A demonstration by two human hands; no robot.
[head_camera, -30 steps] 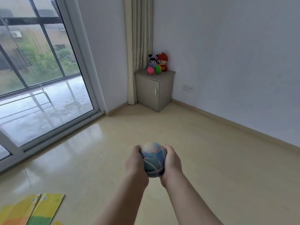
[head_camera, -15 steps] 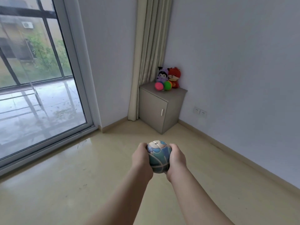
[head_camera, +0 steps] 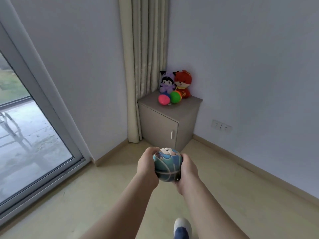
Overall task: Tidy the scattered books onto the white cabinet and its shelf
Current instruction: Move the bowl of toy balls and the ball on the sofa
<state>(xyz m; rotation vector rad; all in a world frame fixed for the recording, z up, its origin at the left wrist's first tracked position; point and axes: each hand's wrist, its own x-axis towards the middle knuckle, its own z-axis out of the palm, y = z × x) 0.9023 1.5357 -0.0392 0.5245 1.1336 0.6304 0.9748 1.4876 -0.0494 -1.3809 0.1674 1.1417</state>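
Nearest, a slippered foot (head_camera: 183, 228) is on the floor. Ahead of it, the left hand (head_camera: 146, 163) and right hand (head_camera: 188, 169) clasp a printed toy ball (head_camera: 167, 164) from opposite sides, fingers curled round it. This grip appears meant to stop a round thing slipping.

No books are in view. Farther off, the cabinet (head_camera: 160, 125) stands in the corner beside the curtain (head_camera: 145, 66). Its door is closed, so its shelf cannot be seen. On top, a pink spiky ball (head_camera: 164, 99) and a green spiky ball (head_camera: 175, 97) lie before a purple plush (head_camera: 167, 81) and a red plush (head_camera: 183, 83), set back near the wall.
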